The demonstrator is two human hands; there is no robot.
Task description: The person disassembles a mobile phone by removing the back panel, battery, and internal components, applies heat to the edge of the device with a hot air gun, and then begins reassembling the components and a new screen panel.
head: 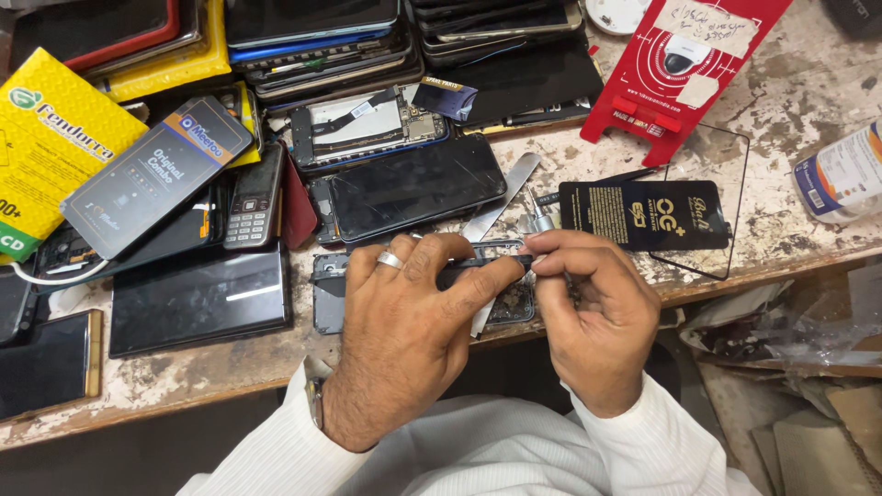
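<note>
Right now an opened phone (418,289) lies at the near edge of the worn workbench (790,83), its frame lifted slightly. The left hand (404,340) covers it from seven o'clock, fingers curled and clamped over the top rim. The right hand (588,308), at three o'clock, pinches a thin metal tool (539,220) against the frame's end. Working it well likely means steady, light pressure and a firm left-hand brace. At twelve o'clock rests a dark-screened phone (413,188); at two o'clock, a black packet (643,216).
</note>
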